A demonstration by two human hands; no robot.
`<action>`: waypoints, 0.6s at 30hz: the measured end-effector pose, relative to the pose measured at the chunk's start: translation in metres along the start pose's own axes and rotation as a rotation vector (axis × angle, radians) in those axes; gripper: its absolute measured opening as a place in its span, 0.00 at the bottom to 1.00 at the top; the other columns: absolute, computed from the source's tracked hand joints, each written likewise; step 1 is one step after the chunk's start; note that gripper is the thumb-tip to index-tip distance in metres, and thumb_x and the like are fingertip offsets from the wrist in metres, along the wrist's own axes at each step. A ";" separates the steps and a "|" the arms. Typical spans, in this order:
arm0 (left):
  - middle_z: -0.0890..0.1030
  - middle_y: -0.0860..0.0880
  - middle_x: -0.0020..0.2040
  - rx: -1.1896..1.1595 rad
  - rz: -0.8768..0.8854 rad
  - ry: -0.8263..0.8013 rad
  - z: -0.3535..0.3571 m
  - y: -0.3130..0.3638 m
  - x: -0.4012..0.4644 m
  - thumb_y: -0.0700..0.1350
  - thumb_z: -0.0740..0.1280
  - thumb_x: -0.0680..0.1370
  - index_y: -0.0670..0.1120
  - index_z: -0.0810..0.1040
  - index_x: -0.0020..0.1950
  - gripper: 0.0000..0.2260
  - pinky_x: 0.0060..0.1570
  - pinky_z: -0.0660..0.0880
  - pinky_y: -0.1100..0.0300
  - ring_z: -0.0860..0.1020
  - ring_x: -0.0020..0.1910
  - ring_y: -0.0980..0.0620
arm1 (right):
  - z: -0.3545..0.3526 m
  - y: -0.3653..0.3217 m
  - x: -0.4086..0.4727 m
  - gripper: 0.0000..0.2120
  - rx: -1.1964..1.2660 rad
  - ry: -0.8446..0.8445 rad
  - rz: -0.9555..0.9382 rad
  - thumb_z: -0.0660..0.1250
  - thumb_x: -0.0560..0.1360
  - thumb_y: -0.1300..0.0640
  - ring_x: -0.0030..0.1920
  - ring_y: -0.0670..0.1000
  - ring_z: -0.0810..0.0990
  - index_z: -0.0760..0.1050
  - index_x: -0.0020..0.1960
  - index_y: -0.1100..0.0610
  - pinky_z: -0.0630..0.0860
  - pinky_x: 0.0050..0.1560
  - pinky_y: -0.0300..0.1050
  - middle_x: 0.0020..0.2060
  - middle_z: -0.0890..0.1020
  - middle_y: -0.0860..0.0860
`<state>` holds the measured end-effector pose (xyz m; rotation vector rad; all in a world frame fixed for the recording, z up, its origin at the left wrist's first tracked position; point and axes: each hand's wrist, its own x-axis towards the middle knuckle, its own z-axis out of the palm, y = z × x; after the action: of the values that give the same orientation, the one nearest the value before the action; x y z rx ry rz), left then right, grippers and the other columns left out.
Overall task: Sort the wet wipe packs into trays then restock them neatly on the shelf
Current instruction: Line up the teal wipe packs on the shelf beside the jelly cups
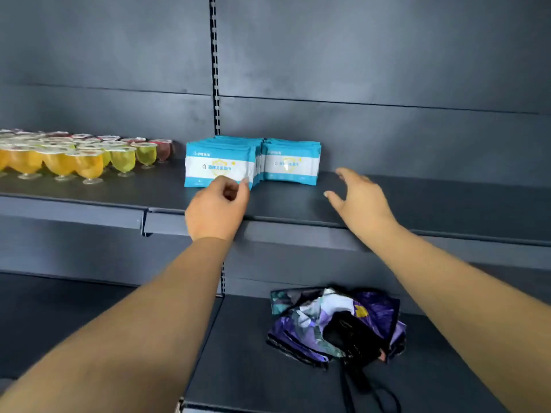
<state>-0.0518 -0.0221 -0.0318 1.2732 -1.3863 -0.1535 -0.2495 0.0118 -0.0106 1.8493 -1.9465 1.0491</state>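
Two upright rows of blue-and-white wet wipe packs stand on the dark upper shelf (417,201): a left row (219,162) and a right row (293,163) set a little further back. My left hand (217,208) is in front of the left row, fingers curled, with thumb and fingertip at the lower edge of the front pack. My right hand (357,198) hovers over the shelf to the right of the packs, fingers spread and relaxed, holding nothing. No tray is in view.
Several jelly cups (77,158), yellow, green and red, stand on the same shelf at the left. A folded purple patterned umbrella (337,323) with a black strap lies on the lower shelf. A slotted upright post (215,84) runs behind the packs.
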 end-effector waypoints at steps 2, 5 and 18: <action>0.79 0.52 0.41 -0.150 0.077 -0.021 -0.005 -0.004 -0.010 0.50 0.66 0.76 0.48 0.75 0.41 0.08 0.48 0.71 0.58 0.77 0.48 0.47 | -0.012 -0.001 -0.038 0.20 -0.030 0.191 -0.219 0.66 0.74 0.57 0.58 0.62 0.77 0.73 0.61 0.67 0.64 0.59 0.44 0.57 0.78 0.63; 0.76 0.54 0.41 -0.246 0.277 -0.046 -0.014 -0.015 -0.046 0.50 0.65 0.73 0.42 0.78 0.44 0.12 0.49 0.66 0.65 0.74 0.47 0.51 | -0.017 0.002 -0.095 0.19 -0.049 0.325 -0.326 0.62 0.72 0.53 0.54 0.59 0.78 0.77 0.54 0.67 0.67 0.57 0.43 0.51 0.81 0.62; 0.81 0.46 0.35 0.137 0.292 -0.701 -0.035 -0.192 -0.353 0.50 0.63 0.73 0.41 0.80 0.38 0.14 0.42 0.67 0.59 0.75 0.37 0.49 | 0.114 0.106 -0.361 0.14 0.052 -0.282 -0.054 0.63 0.70 0.53 0.37 0.58 0.79 0.80 0.37 0.62 0.68 0.45 0.43 0.34 0.81 0.57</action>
<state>-0.0157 0.1786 -0.3797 1.1556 -2.1984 -0.3288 -0.2605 0.2044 -0.3537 2.1667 -2.0204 0.8705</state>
